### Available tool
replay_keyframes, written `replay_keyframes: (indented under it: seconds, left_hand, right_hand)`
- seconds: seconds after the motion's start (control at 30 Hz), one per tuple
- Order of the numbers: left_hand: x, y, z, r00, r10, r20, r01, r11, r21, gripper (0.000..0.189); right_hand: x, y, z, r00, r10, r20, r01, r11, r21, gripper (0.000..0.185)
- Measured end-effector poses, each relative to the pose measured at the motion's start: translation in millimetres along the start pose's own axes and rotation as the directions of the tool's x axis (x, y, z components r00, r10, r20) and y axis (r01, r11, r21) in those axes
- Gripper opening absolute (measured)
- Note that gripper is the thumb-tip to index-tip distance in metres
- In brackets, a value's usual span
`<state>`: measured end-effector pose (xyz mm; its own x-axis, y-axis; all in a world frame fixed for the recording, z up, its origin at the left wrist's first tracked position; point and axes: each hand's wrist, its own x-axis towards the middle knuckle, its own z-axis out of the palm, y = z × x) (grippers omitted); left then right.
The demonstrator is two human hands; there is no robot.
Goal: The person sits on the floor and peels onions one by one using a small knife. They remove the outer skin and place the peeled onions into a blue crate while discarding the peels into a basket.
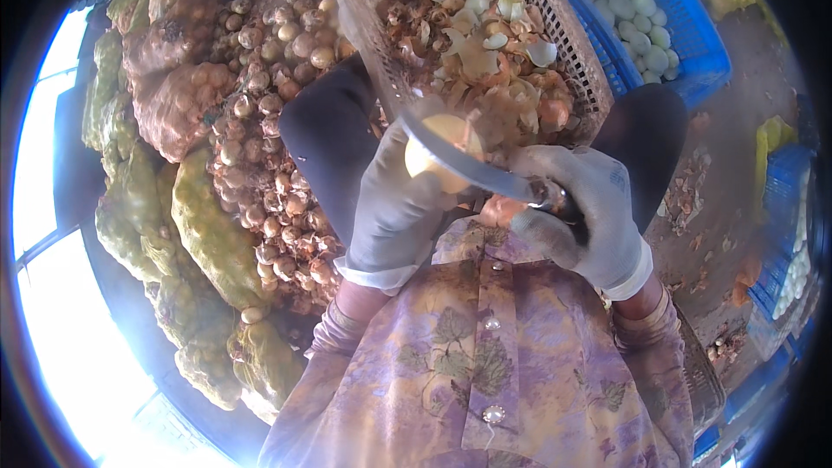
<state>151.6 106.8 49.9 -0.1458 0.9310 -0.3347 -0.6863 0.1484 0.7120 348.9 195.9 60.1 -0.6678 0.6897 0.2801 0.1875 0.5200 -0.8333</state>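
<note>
My left hand (398,208), in a grey work glove over a whitish inner glove, grips a yellow onion (442,149). In my gloved right hand (588,208) is the dark handle of a knife. Its curved blade (468,168) reaches left across the front of the onion; whether the edge touches it cannot be told. A reddish-brown piece, perhaps onion skin (502,209), lies by my right fingers. Just beyond both hands stands a dirty perforated plastic crate (595,75) holding onion skins (478,58).
Unpeeled onions (286,208) lie heaped at the left, beside filled mesh sacks (208,227). A blue plastic crate (705,45) of peeled onions (621,6) is at the upper right. Another blue crate (780,201) stands at the far right, with skins scattered on the floor (721,162).
</note>
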Motion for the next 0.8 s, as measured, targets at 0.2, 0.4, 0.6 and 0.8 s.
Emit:
replay_keyframes:
  seconds: [0.2,0.4,0.6,0.8]
  left_hand:
    - [-6.7,4.0,11.7,0.996,-0.084,0.013,0.082,0.992,0.1,0.079]
    - [-11.6,2.8,7.9,0.99,-0.135,-0.041,0.138,0.989,0.06,0.087]
    - [-30.3,-5.2,-9.1,0.958,-0.277,-0.077,0.273,0.96,-0.055,0.104]
    - [-33.5,-9.3,-21.7,0.926,-0.375,0.045,0.376,0.926,-0.028,0.087]
  right_hand:
    - [2.1,-5.5,12.4,0.999,-0.017,0.027,0.021,0.99,-0.138,0.036]
    - [-3.7,6.4,13.9,0.995,0.002,0.101,0.022,0.971,-0.236,0.035]
    - [-29.4,24.2,9.7,0.982,0.012,0.191,0.043,0.959,-0.28,0.034]
    - [-20.1,92.2,28.1,0.947,0.28,0.157,-0.241,0.944,-0.226,0.027]
